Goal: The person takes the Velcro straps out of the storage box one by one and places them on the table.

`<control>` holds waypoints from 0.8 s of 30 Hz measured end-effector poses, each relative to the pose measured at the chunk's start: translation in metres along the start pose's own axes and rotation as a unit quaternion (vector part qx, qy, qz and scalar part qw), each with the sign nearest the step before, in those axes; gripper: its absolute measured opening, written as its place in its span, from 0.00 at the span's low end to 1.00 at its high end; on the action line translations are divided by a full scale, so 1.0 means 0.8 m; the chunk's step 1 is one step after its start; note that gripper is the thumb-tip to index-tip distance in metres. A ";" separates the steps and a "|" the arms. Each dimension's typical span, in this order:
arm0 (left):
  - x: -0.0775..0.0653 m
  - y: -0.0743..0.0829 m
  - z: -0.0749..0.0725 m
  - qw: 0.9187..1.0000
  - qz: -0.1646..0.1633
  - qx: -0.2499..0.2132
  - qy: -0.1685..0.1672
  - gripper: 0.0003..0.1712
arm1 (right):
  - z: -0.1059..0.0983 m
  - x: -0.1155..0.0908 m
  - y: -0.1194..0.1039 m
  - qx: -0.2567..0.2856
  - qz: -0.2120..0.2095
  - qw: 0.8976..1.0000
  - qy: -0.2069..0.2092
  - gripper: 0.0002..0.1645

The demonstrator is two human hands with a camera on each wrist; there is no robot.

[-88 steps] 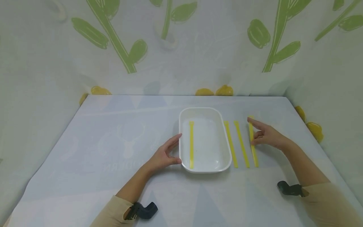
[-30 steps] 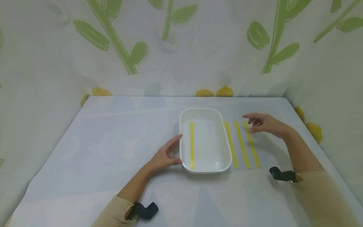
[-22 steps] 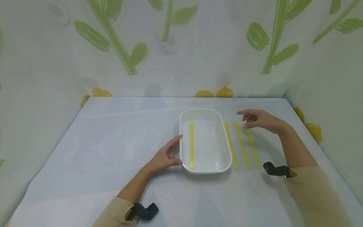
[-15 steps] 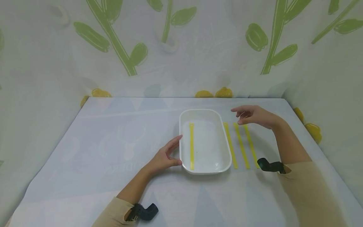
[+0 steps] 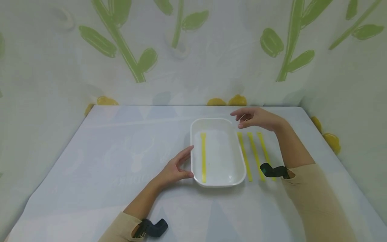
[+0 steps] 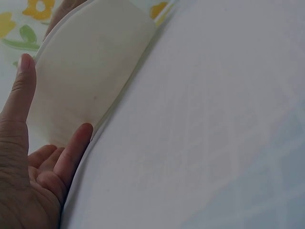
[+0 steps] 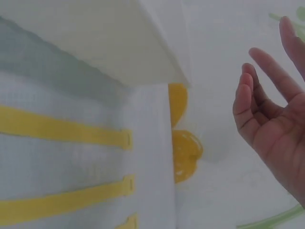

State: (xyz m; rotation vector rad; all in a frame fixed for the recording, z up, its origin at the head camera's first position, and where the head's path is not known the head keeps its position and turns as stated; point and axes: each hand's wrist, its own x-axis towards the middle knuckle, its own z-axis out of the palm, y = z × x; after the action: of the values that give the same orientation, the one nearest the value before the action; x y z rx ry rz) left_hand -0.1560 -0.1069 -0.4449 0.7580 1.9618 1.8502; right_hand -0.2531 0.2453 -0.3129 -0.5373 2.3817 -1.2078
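My left hand [image 5: 175, 169] touches the left wall of a white rectangular tray [image 5: 222, 184] with fingertips and thumb, fingers fairly straight. In the left wrist view the fingers [image 6: 74, 152] lie along the tray's outer side [image 6: 95, 71]. A flat yellow strip [image 5: 204, 158] lies lengthwise inside the tray, near its left wall. On the table right of the tray, three similar strips [image 5: 245, 156] lie side by side, each with a slotted, wider far end. My right hand [image 5: 257, 118] hovers past the tray's far right corner, fingers loosely bent and holding nothing; the right wrist view shows its bare palm [image 7: 286, 133].
A pale patterned cloth covers the table [image 5: 105, 151]. Behind it rises a white backdrop [image 5: 211, 67] printed with green stems and yellow flowers. Dark wrist-camera mounts [image 5: 155, 228] stick out from both sleeves; the right one [image 5: 272, 170] overlaps the strips in the head view.
My right hand has let go of the rightmost yellow strip, which now lies flat nearer the other two. It has since moved left and away, toward the tray's far corner. My left hand has stayed put.
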 end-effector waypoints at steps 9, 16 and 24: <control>0.001 0.001 0.001 1.000 -0.006 -0.001 0.001 0.57 | 0.016 0.030 -0.022 0.036 -0.013 0.998 -0.043 0.30; -0.001 0.000 0.000 1.000 -0.006 -0.003 0.000 0.56 | 0.041 0.064 -0.029 0.018 -0.005 0.997 -0.076 0.32; 0.000 0.003 0.000 1.000 -0.015 -0.003 -0.003 0.56 | 0.071 0.099 -0.017 0.035 0.045 0.993 -0.106 0.32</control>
State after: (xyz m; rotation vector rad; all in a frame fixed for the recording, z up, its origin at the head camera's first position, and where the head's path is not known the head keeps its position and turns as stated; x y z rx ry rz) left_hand -0.1556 -0.1067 -0.4423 0.7282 1.9529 1.8335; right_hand -0.2880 0.1599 -0.3466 -0.5022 2.1543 -1.1304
